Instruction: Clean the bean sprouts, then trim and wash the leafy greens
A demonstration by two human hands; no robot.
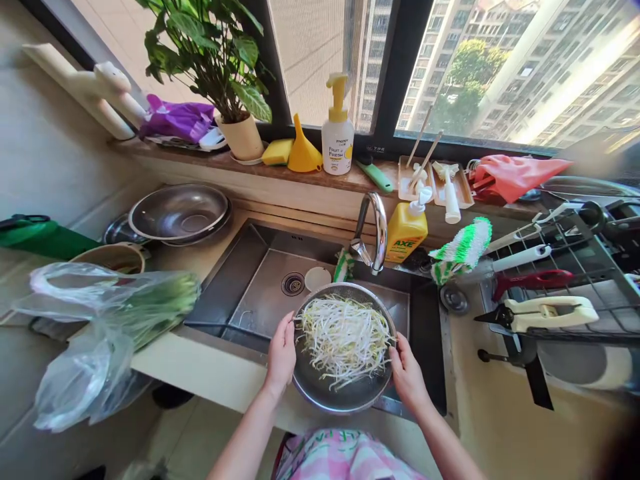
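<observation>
A round metal colander [340, 399] with mesh sides hangs over the front edge of the sink, gripped by its rim from both sides. White bean sprouts [347, 337] lie heaped inside it. My left hand [282, 350] is closed on the left rim, thumb on top. On the right rim my right hand [406, 367] is closed in the same way. Behind the colander stands the chrome faucet [377, 230], with no water visible from it. The sink [265, 277] shows its drain and a small white round piece [317, 278] beside it.
Left of the sink are stacked metal bowls [180, 210] and a plastic bag of green vegetables [160, 300]. A yellow detergent bottle [406, 230] stands behind the faucet. At right, a wire rack [600, 267] holds scissors [545, 313]. A pump bottle [337, 137] and potted plant [240, 137] line the sill.
</observation>
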